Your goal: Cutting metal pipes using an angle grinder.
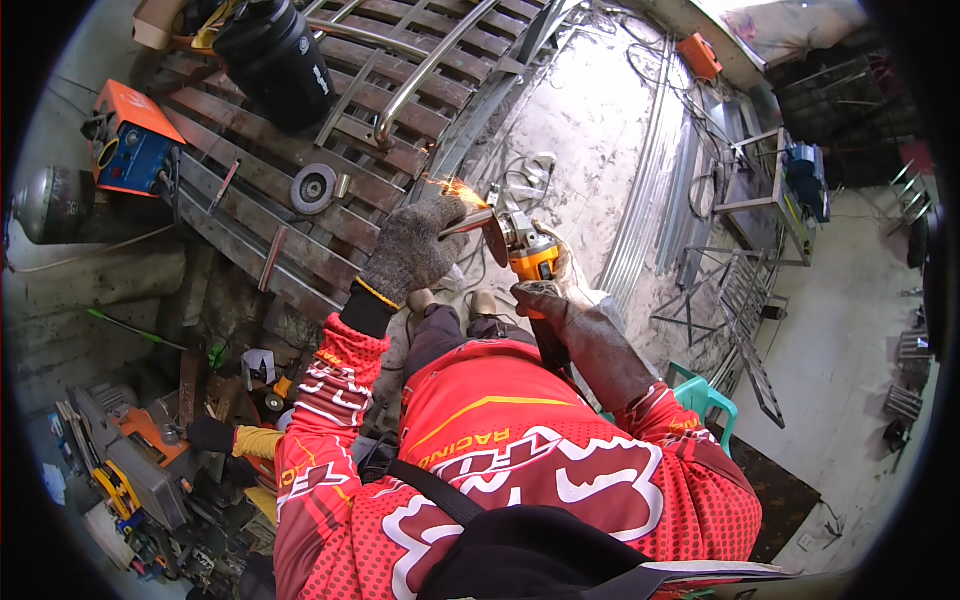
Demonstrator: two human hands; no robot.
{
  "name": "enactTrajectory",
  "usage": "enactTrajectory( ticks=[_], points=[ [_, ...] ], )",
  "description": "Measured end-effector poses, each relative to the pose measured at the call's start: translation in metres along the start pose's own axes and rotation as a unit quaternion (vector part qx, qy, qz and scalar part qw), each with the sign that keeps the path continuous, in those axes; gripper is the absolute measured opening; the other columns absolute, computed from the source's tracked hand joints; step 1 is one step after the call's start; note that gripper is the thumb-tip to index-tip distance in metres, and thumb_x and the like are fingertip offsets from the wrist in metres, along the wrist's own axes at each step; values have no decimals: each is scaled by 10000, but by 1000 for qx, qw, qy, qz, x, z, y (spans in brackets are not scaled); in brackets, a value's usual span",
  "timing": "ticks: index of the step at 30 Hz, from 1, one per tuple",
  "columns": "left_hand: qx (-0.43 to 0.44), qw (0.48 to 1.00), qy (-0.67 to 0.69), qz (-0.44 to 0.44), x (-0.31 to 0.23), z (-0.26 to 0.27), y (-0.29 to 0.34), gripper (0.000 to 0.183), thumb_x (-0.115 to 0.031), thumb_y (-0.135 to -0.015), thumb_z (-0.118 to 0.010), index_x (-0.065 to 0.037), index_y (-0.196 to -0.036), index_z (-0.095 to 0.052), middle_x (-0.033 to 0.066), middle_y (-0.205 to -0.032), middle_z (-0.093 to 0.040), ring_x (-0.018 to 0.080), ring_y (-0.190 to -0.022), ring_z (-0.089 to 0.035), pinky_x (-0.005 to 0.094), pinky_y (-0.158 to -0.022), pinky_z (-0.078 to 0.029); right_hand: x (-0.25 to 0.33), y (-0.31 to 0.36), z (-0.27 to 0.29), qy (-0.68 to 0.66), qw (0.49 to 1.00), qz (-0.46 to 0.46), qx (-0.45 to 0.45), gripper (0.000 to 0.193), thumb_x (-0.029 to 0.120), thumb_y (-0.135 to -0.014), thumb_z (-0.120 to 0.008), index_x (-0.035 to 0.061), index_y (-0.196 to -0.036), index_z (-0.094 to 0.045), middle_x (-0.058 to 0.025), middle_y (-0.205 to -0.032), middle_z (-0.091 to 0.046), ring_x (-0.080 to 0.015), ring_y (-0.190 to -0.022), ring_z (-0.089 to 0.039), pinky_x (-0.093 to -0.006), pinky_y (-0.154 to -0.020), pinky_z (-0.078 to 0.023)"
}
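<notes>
In front of my body, my left hand [415, 248], in a grey knit glove, is closed around a short metal tube [468, 222]. My right hand [560, 310], wearing a dark leather glove, grips a yellow angle grinder [535, 262]. The grinder's disc [496, 243] stands edge-on against the tube, and orange sparks [457, 189] fly up and to the left past my left glove. My left fingertips are partly hidden behind the tube.
A slatted metal bench [400, 75] carries a grinding wheel [314, 188], a black canister [275, 65] and bent shiny tubing. An orange and blue welding machine [138, 140] and a gas cylinder [70, 205] stand left. Tools clutter the lower left; long metal profiles [640, 190] lie right.
</notes>
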State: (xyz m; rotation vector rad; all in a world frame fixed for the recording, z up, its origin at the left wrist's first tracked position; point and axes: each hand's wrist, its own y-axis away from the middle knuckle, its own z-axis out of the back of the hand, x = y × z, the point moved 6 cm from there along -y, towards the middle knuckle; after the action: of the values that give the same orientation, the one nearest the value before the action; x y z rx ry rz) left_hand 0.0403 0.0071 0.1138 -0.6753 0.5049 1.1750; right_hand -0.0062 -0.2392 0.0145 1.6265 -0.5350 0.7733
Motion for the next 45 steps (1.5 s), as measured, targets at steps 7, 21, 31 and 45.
enactTrajectory(
  ticks=[7, 21, 31, 45],
  points=[
    [17, 1000, 0, 18, -3, 2, -2, 352, -150, -736, -736, -40, -1069, -714, 194, -1005, -719, 385, -930, -718, 443, -795, -578, -75, -62, 19, 27, 999, -15, 21, 1076, 9, -617, -794, 55, -1564, -285, -123, -1308, -639, -263, -1187, -624, -380, -1047, -483],
    [15, 1000, -4, 9, -4, 1, -5, 323, -193, -762, -744, -61, -1054, -711, 182, -984, -714, 383, -912, -715, 443, -779, -576, 6, -21, 4, 43, 986, 160, 11, 1071, 2, -613, -775, 49, -1565, -286, -132, -1301, -635, -265, -1170, -631, -388, -1032, -495],
    [9, 1000, -11, 11, 1, 0, -4, 327, -201, -777, -742, -51, -1064, -698, 188, -986, -711, 381, -910, -716, 442, -776, -574, -6, -15, 2, 85, 991, 106, 4, 1060, 38, -642, -799, 69, -1566, -281, -118, -1296, -640, -251, -1164, -631, -383, -1046, -494],
    [3, 998, 13, 56, 1, 2, -1, 272, -192, -831, -751, -74, -1065, -679, 184, -986, -706, 399, -932, -702, 465, -769, -564, 40, 15, -18, -7, 999, 43, -16, 1030, 59, -683, -823, 85, -1559, -282, -91, -1259, -651, -202, -1097, -644, -349, -1028, -513]
  ],
)
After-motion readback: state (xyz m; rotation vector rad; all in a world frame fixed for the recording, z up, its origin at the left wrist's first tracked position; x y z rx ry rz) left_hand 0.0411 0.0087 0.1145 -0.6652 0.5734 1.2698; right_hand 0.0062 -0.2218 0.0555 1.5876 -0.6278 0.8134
